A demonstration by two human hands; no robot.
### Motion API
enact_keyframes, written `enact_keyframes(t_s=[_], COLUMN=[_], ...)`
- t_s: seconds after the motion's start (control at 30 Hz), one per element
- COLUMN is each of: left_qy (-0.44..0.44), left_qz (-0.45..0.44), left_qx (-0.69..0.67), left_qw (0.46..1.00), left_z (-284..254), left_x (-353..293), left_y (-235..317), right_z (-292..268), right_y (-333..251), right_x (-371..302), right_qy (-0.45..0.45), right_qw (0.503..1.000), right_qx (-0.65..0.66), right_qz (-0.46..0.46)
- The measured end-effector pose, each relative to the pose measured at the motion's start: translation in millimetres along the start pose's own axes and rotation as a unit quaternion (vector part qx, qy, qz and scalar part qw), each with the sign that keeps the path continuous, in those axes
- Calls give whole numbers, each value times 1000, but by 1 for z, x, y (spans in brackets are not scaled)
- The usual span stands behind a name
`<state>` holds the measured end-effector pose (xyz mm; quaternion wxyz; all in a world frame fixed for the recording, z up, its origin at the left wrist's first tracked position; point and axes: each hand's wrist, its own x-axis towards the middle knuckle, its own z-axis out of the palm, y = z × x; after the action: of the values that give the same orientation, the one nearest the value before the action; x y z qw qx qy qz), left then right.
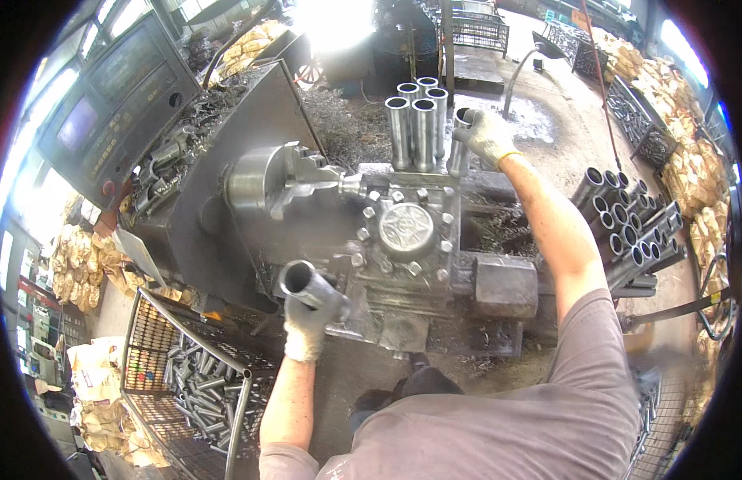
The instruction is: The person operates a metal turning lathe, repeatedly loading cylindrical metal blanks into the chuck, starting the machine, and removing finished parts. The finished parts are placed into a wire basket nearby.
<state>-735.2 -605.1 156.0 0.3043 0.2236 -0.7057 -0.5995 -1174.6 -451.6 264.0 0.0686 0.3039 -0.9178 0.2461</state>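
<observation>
My left hand (313, 322), in a pale work glove, is wrapped around a short steel tube (313, 290) in front of the lathe; the tube's open end tilts up. My gloved right hand (489, 138) reaches to the far side and grips the top of an upright steel tube (457, 160). Beside that tube stand several similar upright tubes (423, 132) on the machine. Between my hands are the lathe's tool post (406, 228), ringed with bolts, and the jawed chuck (259, 182) to its left.
A wire basket (247, 400) at lower left holds many metal tubes. A stack of larger tubes (619, 212) lies on the right. The control panel (107, 112) is at upper left. Metal shavings (339, 120) lie behind the chuck, and brown sacks (659, 88) line the right side.
</observation>
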Motion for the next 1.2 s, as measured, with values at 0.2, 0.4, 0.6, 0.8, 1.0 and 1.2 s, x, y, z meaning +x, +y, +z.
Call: enact_keyframes(t_s=[0.2, 0.4, 0.6, 0.8, 1.0, 1.2], left_qy=[-87, -188, -121, -38, -341, -26], left_qz=[-21, -20, 216, 313, -114, 181], left_qx=[115, 198, 153, 256, 288, 288], left_qw=[989, 962, 957, 914, 888, 940], left_z=[31, 7, -72, -99, -71, -87], left_x=[29, 32, 90, 141, 27, 53], left_y=[-31, -47, -13, 14, -44, -36], right_z=[27, 10, -13, 31, 159, 156], right_y=[32, 6, -34, -176, -159, -124], right_x=[45, 35, 22, 3, 28, 71], right_qy=[-38, -46, 80, -248, -399, -630], right_qw=[999, 996, 985, 953, 901, 771], right_qx=[29, -48, -150, -73, -50, 29], right_qz=[-5, -53, -30, -159, -161, -91])
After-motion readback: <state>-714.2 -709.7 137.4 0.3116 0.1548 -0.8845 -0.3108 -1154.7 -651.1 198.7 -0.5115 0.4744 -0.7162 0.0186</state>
